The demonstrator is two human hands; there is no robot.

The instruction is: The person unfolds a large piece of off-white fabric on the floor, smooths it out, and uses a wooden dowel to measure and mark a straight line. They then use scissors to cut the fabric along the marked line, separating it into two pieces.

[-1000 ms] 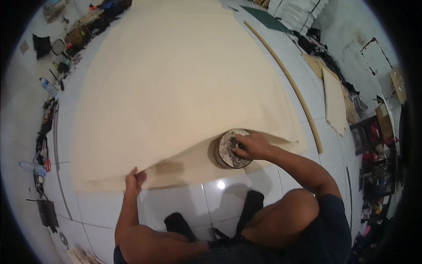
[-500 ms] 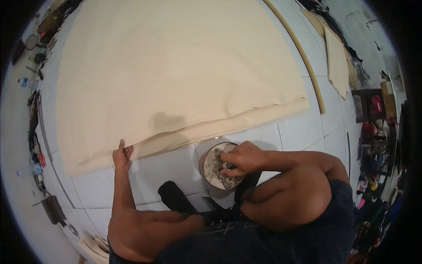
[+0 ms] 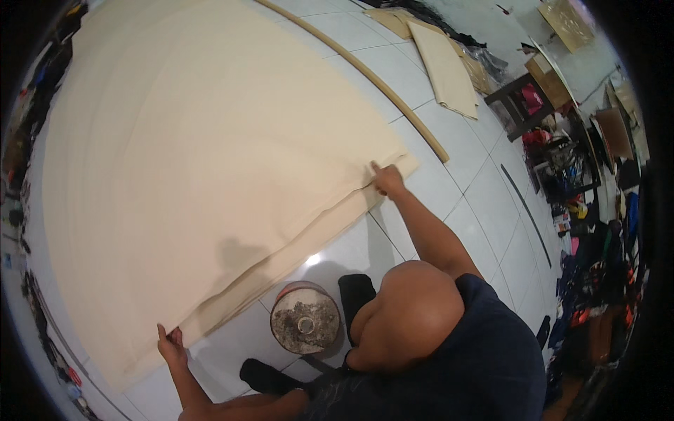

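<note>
A large cream sheet of cloth [image 3: 203,140] lies spread over the floor, its near edge folded back in a long loose strip. At the near left of that edge, my left hand [image 3: 173,346] has the cloth pinched, one finger stretched along the top. My right hand [image 3: 387,180] grips the same edge near its right corner, with a finger pointing over the fold. Between my feet and the cloth stands a round, cement-crusted weight [image 3: 291,324] with a metal ring in its middle; neither hand touches it.
A long tan tube [image 3: 372,74] lies beside the sheet's right side. Farther right are folded cream cloth [image 3: 444,70] and a dark stool [image 3: 519,105]. A thin dark strip [image 3: 526,214] rests on the white tiles [image 3: 449,203]. Clutter lines both walls.
My right hand has let go of the round weight and reached out to the cloth's right corner. My left hand stays on the edge. The view has turned to the right.
</note>
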